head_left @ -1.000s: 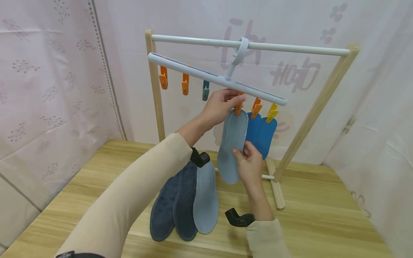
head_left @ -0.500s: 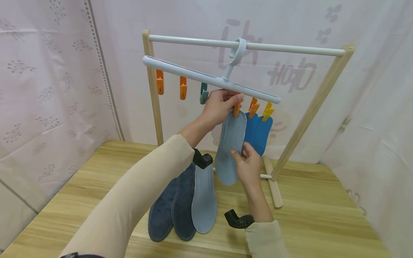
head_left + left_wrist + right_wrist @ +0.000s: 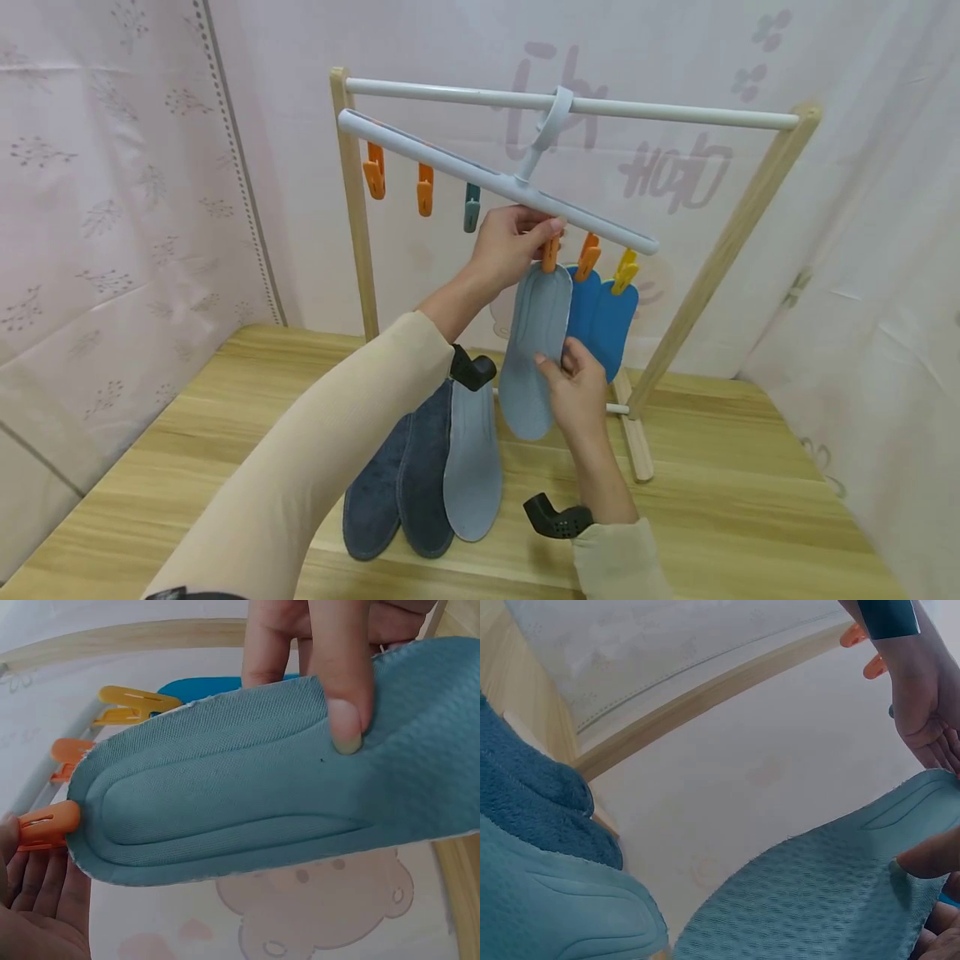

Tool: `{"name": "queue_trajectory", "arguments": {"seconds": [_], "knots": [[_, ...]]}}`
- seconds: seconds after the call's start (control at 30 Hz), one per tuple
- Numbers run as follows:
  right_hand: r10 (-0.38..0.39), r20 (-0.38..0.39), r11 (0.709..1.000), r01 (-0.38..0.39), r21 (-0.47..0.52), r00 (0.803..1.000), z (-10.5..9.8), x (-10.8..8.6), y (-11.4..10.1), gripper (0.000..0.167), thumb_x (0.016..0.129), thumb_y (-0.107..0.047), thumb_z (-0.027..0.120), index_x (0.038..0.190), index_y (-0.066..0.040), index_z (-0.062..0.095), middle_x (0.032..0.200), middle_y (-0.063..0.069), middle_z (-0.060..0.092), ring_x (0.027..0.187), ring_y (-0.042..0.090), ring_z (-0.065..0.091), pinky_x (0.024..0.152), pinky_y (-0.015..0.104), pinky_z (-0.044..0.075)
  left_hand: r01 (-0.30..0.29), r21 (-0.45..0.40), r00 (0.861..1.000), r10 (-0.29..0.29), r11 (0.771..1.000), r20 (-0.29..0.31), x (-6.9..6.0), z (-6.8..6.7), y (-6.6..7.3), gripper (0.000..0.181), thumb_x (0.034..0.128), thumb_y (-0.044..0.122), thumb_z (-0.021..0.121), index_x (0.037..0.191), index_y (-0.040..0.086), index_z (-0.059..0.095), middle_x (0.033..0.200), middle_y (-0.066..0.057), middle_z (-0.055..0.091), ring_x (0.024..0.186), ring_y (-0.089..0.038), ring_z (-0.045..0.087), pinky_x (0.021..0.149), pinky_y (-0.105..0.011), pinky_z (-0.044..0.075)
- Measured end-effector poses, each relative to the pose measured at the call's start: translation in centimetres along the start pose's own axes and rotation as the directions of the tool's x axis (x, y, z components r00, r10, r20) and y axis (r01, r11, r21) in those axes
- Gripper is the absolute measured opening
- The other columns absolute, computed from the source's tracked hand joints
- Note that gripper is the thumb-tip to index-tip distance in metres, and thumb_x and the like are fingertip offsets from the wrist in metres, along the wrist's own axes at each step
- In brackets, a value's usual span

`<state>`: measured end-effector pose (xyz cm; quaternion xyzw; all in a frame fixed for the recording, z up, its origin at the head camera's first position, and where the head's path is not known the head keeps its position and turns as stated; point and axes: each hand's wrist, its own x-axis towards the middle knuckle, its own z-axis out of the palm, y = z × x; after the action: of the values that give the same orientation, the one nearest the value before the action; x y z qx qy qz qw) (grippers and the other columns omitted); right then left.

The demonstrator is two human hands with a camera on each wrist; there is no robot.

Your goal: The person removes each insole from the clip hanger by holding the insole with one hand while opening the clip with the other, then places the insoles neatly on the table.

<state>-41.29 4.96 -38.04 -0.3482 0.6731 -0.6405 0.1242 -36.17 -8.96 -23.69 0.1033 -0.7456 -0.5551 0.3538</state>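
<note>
A light grey-blue insole [image 3: 534, 333] hangs upright below the pale hanger [image 3: 442, 155], its top end in the jaws of an orange clip [image 3: 551, 253]. My left hand [image 3: 508, 248] pinches that clip between thumb and fingers. Lower down, my right hand [image 3: 582, 387] grips the insole by its right edge, thumb on the front face. The left wrist view shows the clip [image 3: 49, 825] over the insole's rounded end. Behind it hang two blue insoles [image 3: 613, 327], under another orange clip [image 3: 588, 258] and a yellow clip [image 3: 626, 272].
Two dark fuzzy insoles [image 3: 425, 492] and a second grey insole [image 3: 474, 483] lie side by side on the wooden table [image 3: 720, 500]. The hanger hooks over the white bar [image 3: 675, 112] of a wooden-legged rack. Two orange clips [image 3: 425, 190] and a green clip [image 3: 472, 208] hang at left.
The hanger's left end dipped, then rose, while its right end has sunk, so it tilts more steeply. The insole in my hands has come down slightly. Both hands keep their holds.
</note>
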Motion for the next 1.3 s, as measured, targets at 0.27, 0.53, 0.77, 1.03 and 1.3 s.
{"name": "queue_trajectory", "arguments": {"seconds": [0.27,0.53,0.77,1.03,1.3], "knots": [[0.085,0.036,0.994,-0.082,-0.070,0.996,-0.8,-1.2,-0.1,0.037,0.101,-0.010,0.060,0.137,-0.002,0.055,0.136,0.024,0.063,0.130,0.036,0.060,0.107,0.050,0.051,-0.009,0.005,1.000,0.009,1.000,0.012,0.1,0.2,-0.1,0.027,0.1012,0.021,0.063,0.117,0.000,0.070,0.113,-0.015,0.073,0.101,-0.024,0.072,0.088,-0.029,0.061],[0.150,0.090,0.982,-0.138,-0.129,0.985,-1.5,-2.2,0.1,0.040,0.101,-0.013,0.060,0.140,-0.002,0.054,0.131,0.025,0.066,0.122,0.037,0.064,0.103,0.053,0.053,-0.015,0.014,1.000,0.015,1.000,0.019,0.0,-0.1,-0.2,0.028,0.1016,0.023,0.062,0.119,0.002,0.069,0.114,-0.013,0.073,0.101,-0.021,0.072,0.089,-0.028,0.061],[0.204,0.148,0.973,-0.183,-0.141,0.968,-1.7,-3.2,0.8,0.040,0.101,-0.011,0.060,0.139,0.001,0.054,0.132,0.027,0.064,0.120,0.036,0.064,0.103,0.051,0.051,0.005,0.030,1.000,-0.006,1.000,0.019,-0.3,-0.5,-0.5,0.029,0.1015,0.025,0.062,0.121,0.005,0.069,0.114,-0.011,0.073,0.101,-0.020,0.070,0.090,-0.029,0.061],[0.253,0.181,0.961,-0.224,-0.163,0.950,-1.2,-2.9,2.5,0.037,0.098,-0.012,0.063,0.133,0.001,0.060,0.132,0.024,0.064,0.119,0.034,0.063,0.104,0.050,0.049,0.003,0.018,1.000,-0.003,1.000,0.023,-0.3,-0.6,-0.5,0.028,0.1013,0.025,0.062,0.119,0.005,0.070,0.112,-0.010,0.073,0.100,-0.019,0.070,0.090,-0.029,0.060],[0.298,0.205,0.947,-0.262,-0.184,0.932,-0.9,-2.7,4.2,0.045,0.100,-0.011,0.059,0.141,0.003,0.049,0.133,0.028,0.061,0.121,0.039,0.061,0.104,0.050,0.048,0.016,-0.014,1.000,-0.016,1.000,0.025,-0.3,-0.6,-0.5,0.028,0.1006,0.025,0.063,0.119,0.005,0.070,0.113,-0.012,0.073,0.102,-0.019,0.071,0.091,-0.029,0.060]]}}
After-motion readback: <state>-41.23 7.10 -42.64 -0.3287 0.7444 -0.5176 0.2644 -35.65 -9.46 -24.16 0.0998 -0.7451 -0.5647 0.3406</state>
